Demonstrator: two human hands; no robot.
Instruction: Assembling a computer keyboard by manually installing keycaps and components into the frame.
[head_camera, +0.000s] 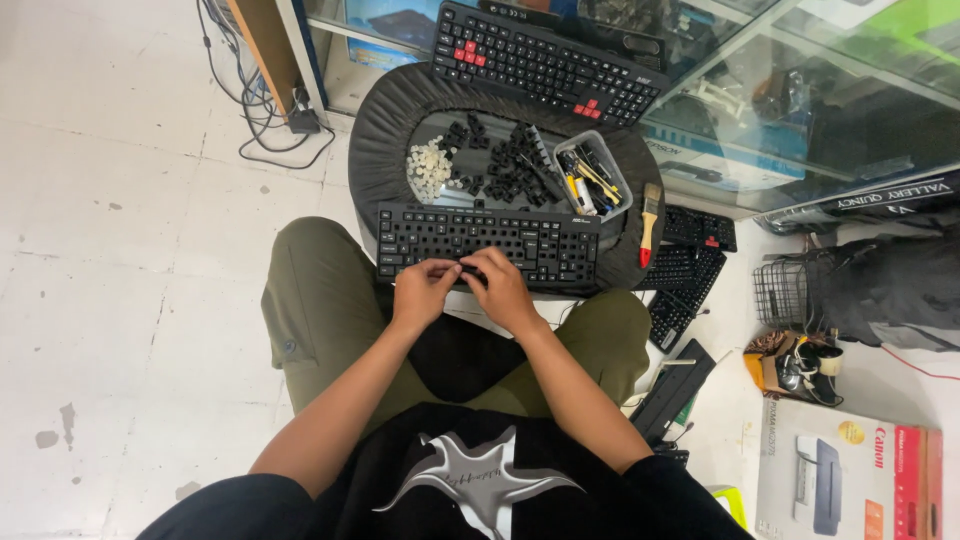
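A black keyboard frame with its keycaps off (480, 240) lies across the near edge of a round black-covered stool (385, 130). My left hand (422, 290) and my right hand (503, 285) rest together on its front edge, fingers curled down onto the bottom row. Whether either pinches a small part, I cannot tell. Behind the keyboard lie a pile of loose black keycaps (505, 160) and a heap of small whitish rubber domes (430, 168).
A clear tub of tools (592, 175) and a paintbrush (649, 222) sit on the stool's right side. A second black keyboard with red keys (545, 62) leans behind. More keyboards (690, 270) lie on the floor right, by a wire basket (785, 292) and printer box (850, 470). Cables (260, 100) trail left.
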